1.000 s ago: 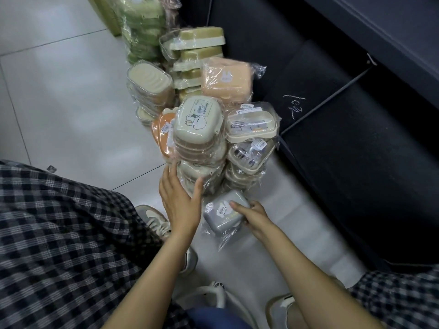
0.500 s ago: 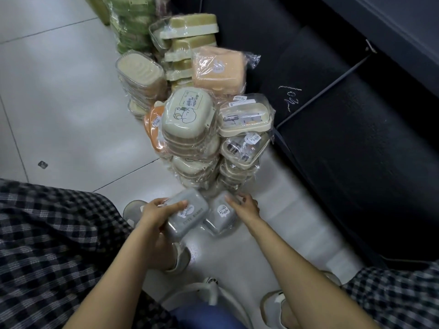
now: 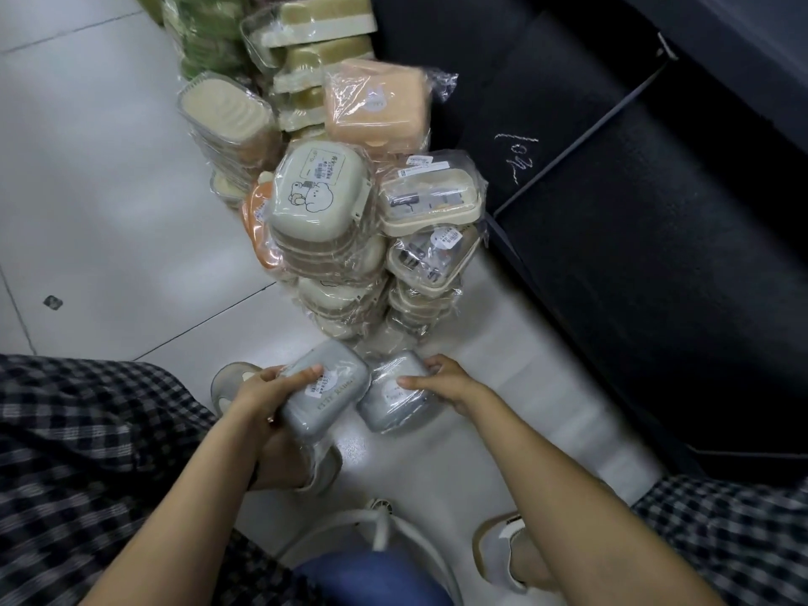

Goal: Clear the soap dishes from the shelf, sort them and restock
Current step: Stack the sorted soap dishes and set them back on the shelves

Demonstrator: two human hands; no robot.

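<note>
Down on the tiled floor, sorting step in hand, judging by the stacks already built. Left hand curled round a grey soap dish in clear wrap, thumb on its lid, dish lifted and tilted above a shoe. Right hand gripping a second grey soap dish, fingers over the far edge, thumb along the near side; whether this one rests on the floor or hangs just off it, cannot tell. The 2 grey dishes touching or nearly so at their inner corners.

Just beyond, wrapped stacks standing close together: a pale green stack with a cartoon lid on top, a clear-lidded cream stack beside it on the right, an orange dish perched behind, beige ribbed dishes to the left, olive-and-cream ones further back. Black shelf at the right, its lower level bare where visible, so clearing looks largely done.

Next move, likely: bring the 2 grey dishes together as the start of a new pile, one square on the other, on open floor near the stacks. Calls for care with the slippery wrap and for keeping clear of the tall green and cream stacks, which lean a little and could topple if nudged.
</note>
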